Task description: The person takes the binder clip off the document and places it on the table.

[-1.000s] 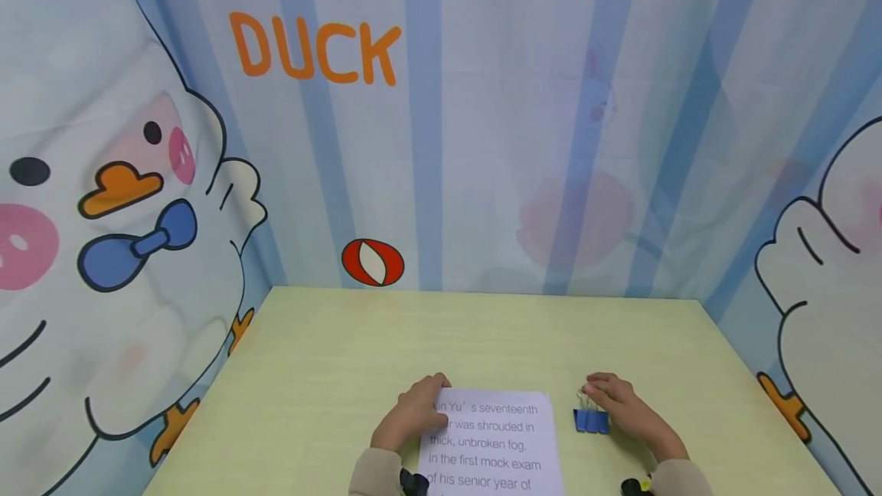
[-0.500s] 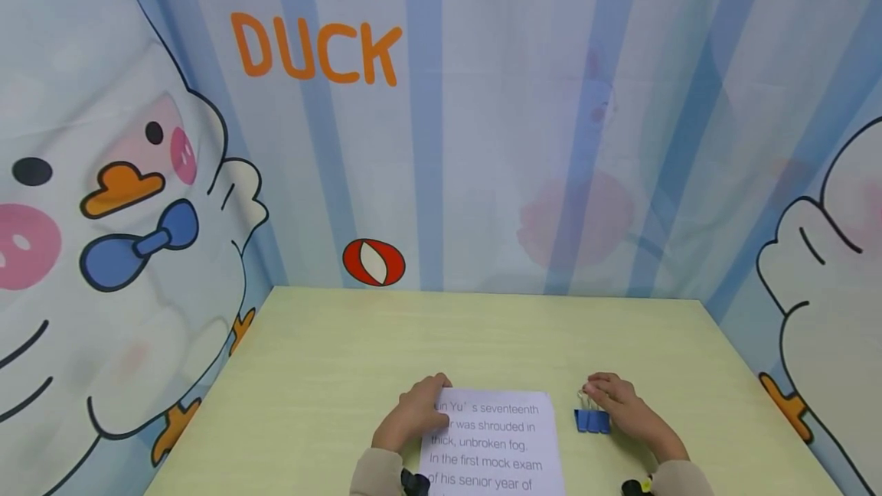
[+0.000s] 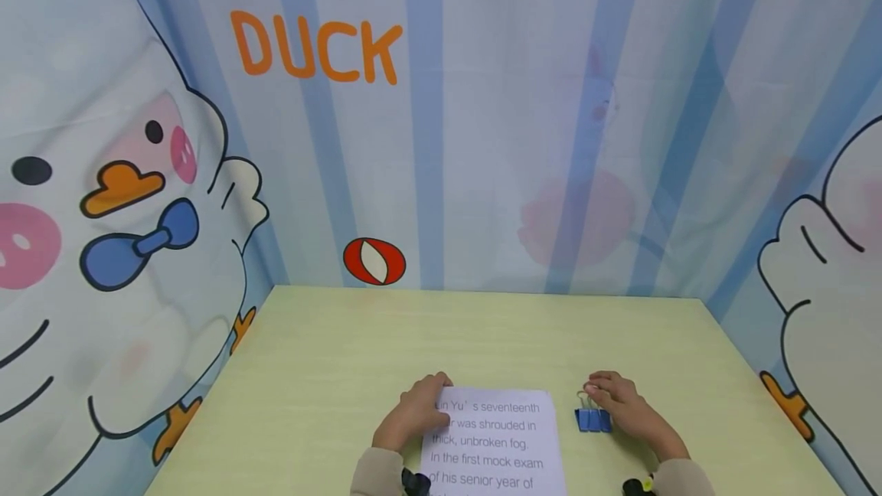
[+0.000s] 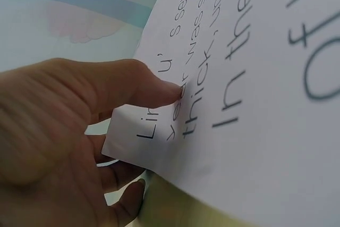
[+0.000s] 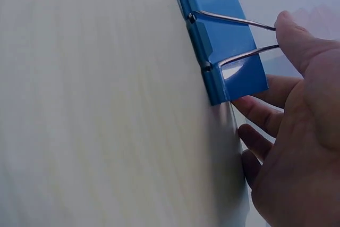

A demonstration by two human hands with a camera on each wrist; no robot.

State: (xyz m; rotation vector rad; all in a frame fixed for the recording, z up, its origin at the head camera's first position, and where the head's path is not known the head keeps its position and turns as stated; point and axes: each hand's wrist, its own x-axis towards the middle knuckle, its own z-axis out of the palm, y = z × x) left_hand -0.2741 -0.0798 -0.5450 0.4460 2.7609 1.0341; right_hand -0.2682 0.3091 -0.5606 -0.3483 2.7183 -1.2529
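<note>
A sheet of paper printed with large text lies at the near middle of the table. My left hand grips its upper left corner. In the left wrist view the thumb presses on the printed side, while the other fingers are behind the sheet. To the right of the paper is a blue binder clip with wire handles. My right hand pinches it by the handles. From the right wrist, the clip's blue body shows close to the table surface, with the thumb at the handle ends.
The pale yellow table runs back to a striped blue and white curtain. Cartoon-printed cloth stands along the left side, and another printed panel along the right.
</note>
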